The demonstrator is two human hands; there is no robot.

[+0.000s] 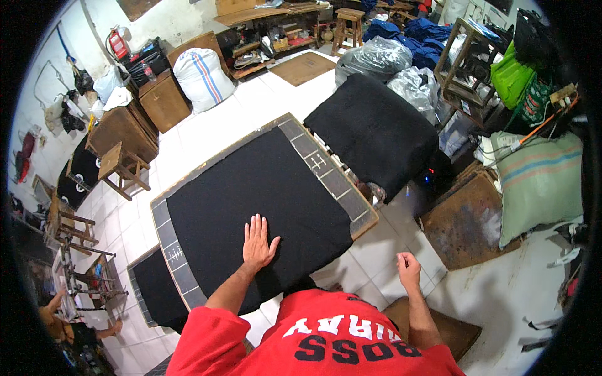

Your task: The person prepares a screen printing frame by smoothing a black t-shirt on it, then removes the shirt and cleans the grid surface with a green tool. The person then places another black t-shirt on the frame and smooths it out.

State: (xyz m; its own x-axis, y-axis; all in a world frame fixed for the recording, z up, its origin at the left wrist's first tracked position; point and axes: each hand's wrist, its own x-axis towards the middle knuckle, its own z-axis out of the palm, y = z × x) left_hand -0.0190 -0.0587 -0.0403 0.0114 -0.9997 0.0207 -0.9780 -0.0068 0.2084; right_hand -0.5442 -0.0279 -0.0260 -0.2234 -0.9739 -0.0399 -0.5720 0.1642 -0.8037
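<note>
My left hand (258,243) lies flat, fingers stretched, on a smooth black fabric piece (269,182). The fabric covers the middle of a tilted-looking board (310,156) with dark borders, white grid lines and a wooden rim. Its near edge hangs past the board toward my body. Off to the right of the board, my right hand (409,269) is held in the air above the floor. Its fingers are curled in, and nothing shows in them.
Beyond the board's right side, black cloth (376,131) covers another surface. A second dark board (153,282) sits lower left. A wooden stool (122,166), a white sack (202,78) and a green sack (542,188) stand around. At far left is another person's arm (111,328).
</note>
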